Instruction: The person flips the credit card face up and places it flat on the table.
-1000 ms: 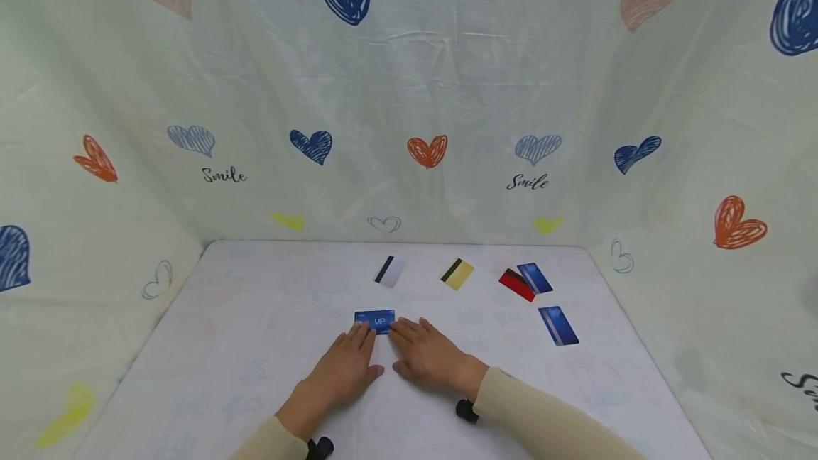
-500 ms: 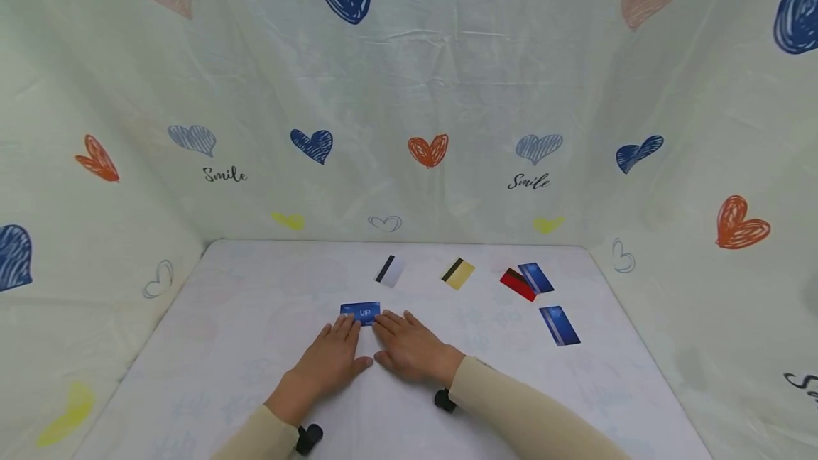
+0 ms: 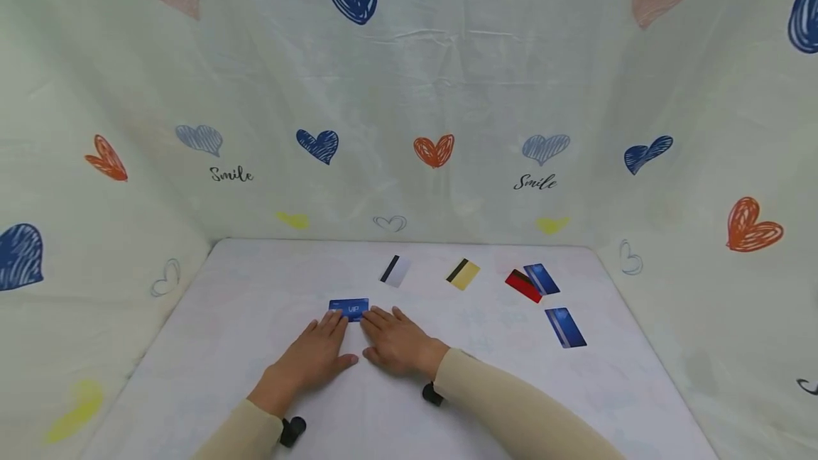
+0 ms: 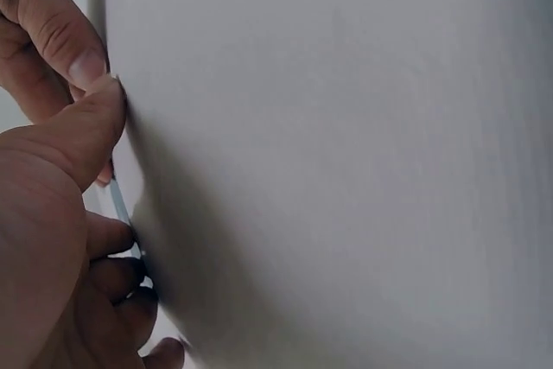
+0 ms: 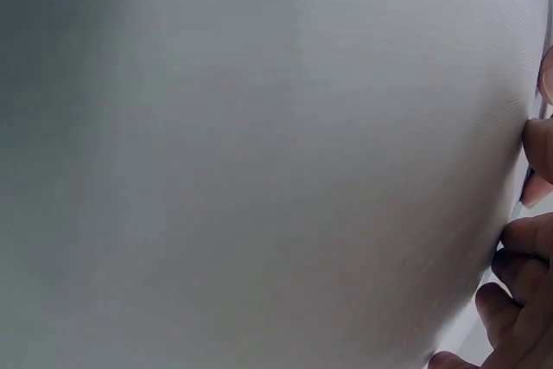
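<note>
A blue VIP card (image 3: pixel 351 304) lies flat on the white table, left of the middle in the head view. My left hand (image 3: pixel 309 358) rests its extended fingertips on the card's lower left part. From the other side, my right hand (image 3: pixel 397 343) touches the card's lower right corner with its fingertips. Both thumbs stick out toward each other with a small gap between them. In the left wrist view, the left hand (image 4: pixel 43 239) shows from its thumb side, fingers down on the surface. Only fingertips of the right hand (image 5: pixel 529 291) show at the right wrist view's edge.
Farther back lie a white card (image 3: pixel 399 273) with a black stripe and a gold card (image 3: pixel 465 276). To the right, a blue card (image 3: pixel 542 280) overlaps a red card (image 3: pixel 522 287). Another blue card (image 3: pixel 566 328) lies nearer. A heart-printed curtain (image 3: pixel 409 91) surrounds the table (image 3: pixel 224 346).
Both hands have slid the VIP card leftward and slightly away across the table, fingertips staying on it. The other cards keep their places; the head view has shifted slightly.
</note>
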The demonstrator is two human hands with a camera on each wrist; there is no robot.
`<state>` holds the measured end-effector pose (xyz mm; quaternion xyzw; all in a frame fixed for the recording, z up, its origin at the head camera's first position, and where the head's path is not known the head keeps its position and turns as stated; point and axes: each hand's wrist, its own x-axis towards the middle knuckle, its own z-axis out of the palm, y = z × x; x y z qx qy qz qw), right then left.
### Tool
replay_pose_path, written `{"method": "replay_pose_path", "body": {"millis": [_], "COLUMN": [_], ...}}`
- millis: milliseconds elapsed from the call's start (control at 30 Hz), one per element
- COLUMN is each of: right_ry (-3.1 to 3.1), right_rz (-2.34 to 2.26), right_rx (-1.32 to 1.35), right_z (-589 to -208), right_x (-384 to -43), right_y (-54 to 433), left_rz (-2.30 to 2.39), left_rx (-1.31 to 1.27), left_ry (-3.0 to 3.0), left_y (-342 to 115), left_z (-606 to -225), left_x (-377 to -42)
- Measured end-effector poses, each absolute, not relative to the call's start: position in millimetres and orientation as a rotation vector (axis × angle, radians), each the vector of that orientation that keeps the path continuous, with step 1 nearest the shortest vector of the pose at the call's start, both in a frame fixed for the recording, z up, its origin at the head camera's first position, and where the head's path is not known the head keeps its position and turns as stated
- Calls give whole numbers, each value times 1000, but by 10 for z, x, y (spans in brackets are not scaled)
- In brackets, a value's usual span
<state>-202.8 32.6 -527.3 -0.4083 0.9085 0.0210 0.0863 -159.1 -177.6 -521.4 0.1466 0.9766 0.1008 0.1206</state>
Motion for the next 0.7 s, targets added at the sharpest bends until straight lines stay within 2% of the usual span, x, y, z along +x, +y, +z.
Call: {"method": "replay_pose_path", "body": {"millis": [700], "right_ry": [2698], "right_rz": [33], "right_rx": [-1193], "right_z": [-5253], "right_x": [-2062], "right_y": [132], "left_rz": [373], "left_rx": [410], "left_ry": [2851], "left_y": [-1955], "left_z": [-5162], "left_x": [-1621]}}
